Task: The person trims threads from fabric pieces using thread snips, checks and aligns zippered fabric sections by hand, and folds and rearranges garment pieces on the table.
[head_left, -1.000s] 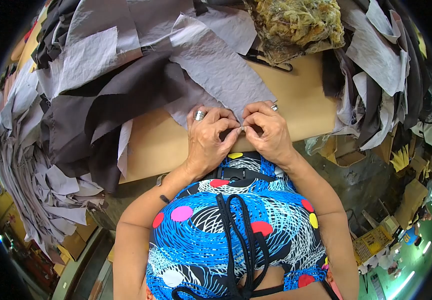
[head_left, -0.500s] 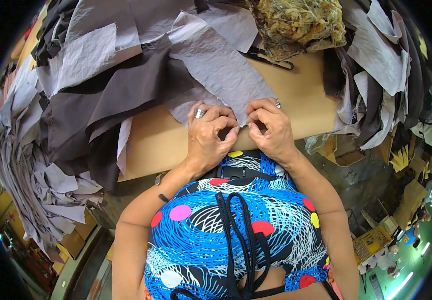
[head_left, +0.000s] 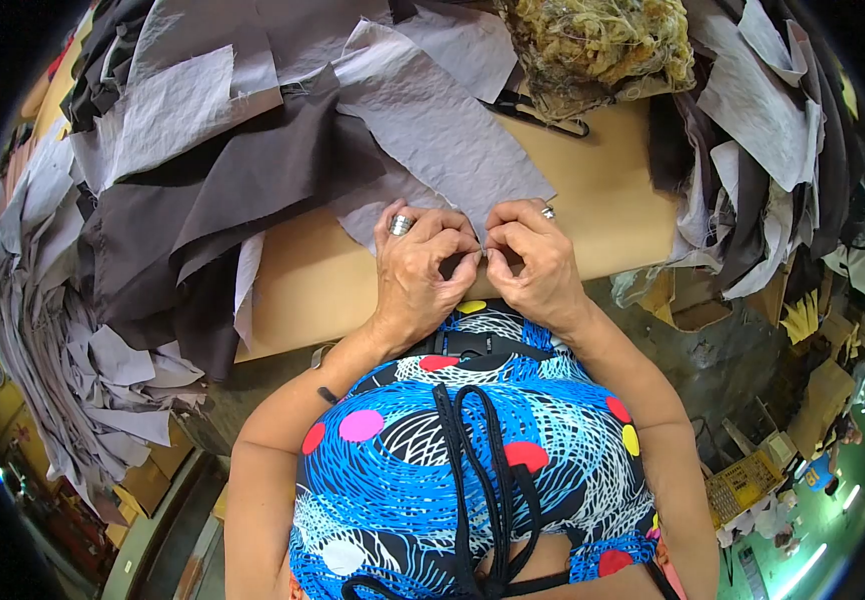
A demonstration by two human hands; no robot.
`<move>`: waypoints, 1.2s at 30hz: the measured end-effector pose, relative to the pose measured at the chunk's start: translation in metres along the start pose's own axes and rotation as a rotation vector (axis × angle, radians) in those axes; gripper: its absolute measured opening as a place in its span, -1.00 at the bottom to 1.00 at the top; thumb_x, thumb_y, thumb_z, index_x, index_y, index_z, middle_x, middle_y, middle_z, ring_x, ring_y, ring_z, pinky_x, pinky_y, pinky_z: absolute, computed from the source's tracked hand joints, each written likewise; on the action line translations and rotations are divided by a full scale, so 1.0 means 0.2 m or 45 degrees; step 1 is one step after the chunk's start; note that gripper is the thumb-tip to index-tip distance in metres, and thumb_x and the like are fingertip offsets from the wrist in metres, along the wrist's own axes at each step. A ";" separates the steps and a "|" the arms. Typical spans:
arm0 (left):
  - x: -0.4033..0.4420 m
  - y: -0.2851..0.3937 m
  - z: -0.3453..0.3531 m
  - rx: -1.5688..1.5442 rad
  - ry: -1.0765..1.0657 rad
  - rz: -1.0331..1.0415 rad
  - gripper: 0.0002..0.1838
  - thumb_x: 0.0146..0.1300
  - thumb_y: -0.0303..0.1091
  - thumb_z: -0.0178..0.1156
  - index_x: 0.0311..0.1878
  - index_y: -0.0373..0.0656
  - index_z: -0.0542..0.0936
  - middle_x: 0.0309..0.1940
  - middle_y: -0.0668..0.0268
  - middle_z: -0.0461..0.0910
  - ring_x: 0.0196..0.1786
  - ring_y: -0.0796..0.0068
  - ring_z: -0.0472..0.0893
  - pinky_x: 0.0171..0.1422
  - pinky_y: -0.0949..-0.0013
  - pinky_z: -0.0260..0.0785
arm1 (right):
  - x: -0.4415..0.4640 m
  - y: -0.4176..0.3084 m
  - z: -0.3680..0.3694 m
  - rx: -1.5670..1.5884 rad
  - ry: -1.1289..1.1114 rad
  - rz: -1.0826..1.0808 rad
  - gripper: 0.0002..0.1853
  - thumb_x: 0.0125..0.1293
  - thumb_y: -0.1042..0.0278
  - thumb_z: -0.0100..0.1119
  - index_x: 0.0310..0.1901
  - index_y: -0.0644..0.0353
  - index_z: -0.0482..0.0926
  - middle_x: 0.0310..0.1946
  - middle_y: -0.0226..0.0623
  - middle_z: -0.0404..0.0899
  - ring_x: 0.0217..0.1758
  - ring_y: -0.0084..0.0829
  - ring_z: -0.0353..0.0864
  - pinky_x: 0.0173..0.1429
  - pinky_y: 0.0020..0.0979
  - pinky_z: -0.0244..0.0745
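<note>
A light grey fabric piece (head_left: 443,120) slants down across the tan tabletop (head_left: 593,190), its lower end between my hands. My left hand (head_left: 425,262), with a silver ring, pinches the fabric's lower edge. Right beside it, thumb and index finger of my right hand (head_left: 535,258) pinch the same edge, the fingertips of both hands almost touching. The exact bit of cloth between the fingertips is mostly hidden. Dark brown fabric (head_left: 253,190) lies in folds to the left of my left hand.
A bundle of yellowish fibres (head_left: 603,50) rests at the table's back, over a black tool (head_left: 543,118), partly hidden. Grey and dark cloth piles (head_left: 753,110) hang at the right, with more strips (head_left: 43,300) at the left. A yellow crate (head_left: 743,487) stands lower right.
My right hand moved slightly away from my left, then came back against it at the fabric edge. The dark fabric's folds on the left have shifted a little.
</note>
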State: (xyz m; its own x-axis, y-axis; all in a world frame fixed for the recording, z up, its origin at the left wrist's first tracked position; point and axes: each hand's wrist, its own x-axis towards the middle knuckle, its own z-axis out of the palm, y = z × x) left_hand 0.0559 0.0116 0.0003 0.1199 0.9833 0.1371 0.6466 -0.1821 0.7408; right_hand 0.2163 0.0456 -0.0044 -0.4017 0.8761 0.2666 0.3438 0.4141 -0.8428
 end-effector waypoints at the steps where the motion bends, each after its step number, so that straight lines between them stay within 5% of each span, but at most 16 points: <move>1: 0.00 0.00 0.00 0.005 0.003 0.002 -0.90 -0.07 -0.42 0.28 -0.42 -0.06 0.59 -0.33 0.45 0.58 -0.09 0.35 0.54 0.34 -0.04 0.00 | 0.00 0.00 0.00 -0.001 0.005 -0.008 -0.86 -0.17 0.65 0.18 -0.49 0.32 0.47 -0.31 -0.15 0.52 -0.30 -0.17 0.49 -0.29 -0.30 0.43; 17: 0.00 0.00 0.00 -0.019 -0.001 -0.013 -0.91 -0.09 -0.42 0.27 -0.45 -0.06 0.58 -0.34 0.45 0.57 -0.10 0.35 0.53 0.33 -0.02 -0.01 | 0.00 0.01 -0.02 -0.023 0.042 0.031 -0.84 -0.16 0.68 0.16 -0.46 0.32 0.44 -0.30 -0.16 0.51 -0.25 -0.19 0.50 -0.28 -0.31 0.44; 23: 0.00 0.00 0.01 -0.020 0.009 -0.008 -0.91 -0.10 -0.43 0.28 -0.46 -0.06 0.58 -0.34 0.45 0.58 -0.10 0.34 0.53 0.31 -0.01 0.02 | 0.00 -0.05 -0.03 0.190 -0.041 0.266 -0.84 -0.17 0.66 0.17 -0.47 0.32 0.44 -0.30 -0.15 0.51 -0.25 -0.16 0.49 -0.23 -0.27 0.43; 29: 0.01 -0.01 0.01 -0.007 0.021 0.015 -0.91 -0.10 -0.45 0.27 -0.47 -0.08 0.58 -0.33 0.44 0.57 -0.12 0.35 0.53 0.27 0.01 0.06 | 0.01 0.01 -0.01 -0.047 -0.012 0.024 -0.87 -0.14 0.64 0.17 -0.47 0.33 0.47 -0.29 -0.15 0.53 -0.23 -0.16 0.50 -0.18 -0.27 0.44; 36: 0.01 0.00 0.01 -0.026 0.043 0.000 -0.92 -0.10 -0.45 0.28 -0.47 -0.11 0.58 -0.36 0.39 0.56 -0.19 0.36 0.54 0.26 0.03 0.09 | 0.01 -0.01 -0.02 0.078 0.007 0.171 -0.88 -0.12 0.64 0.18 -0.47 0.33 0.48 -0.31 -0.14 0.54 -0.23 -0.17 0.53 -0.19 -0.30 0.45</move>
State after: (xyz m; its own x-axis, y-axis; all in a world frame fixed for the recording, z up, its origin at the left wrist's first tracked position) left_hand 0.0570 0.0136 -0.0002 0.0938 0.9828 0.1591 0.6309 -0.1823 0.7542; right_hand 0.2183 0.0485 -0.0008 -0.3505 0.9242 0.1519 0.3415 0.2772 -0.8981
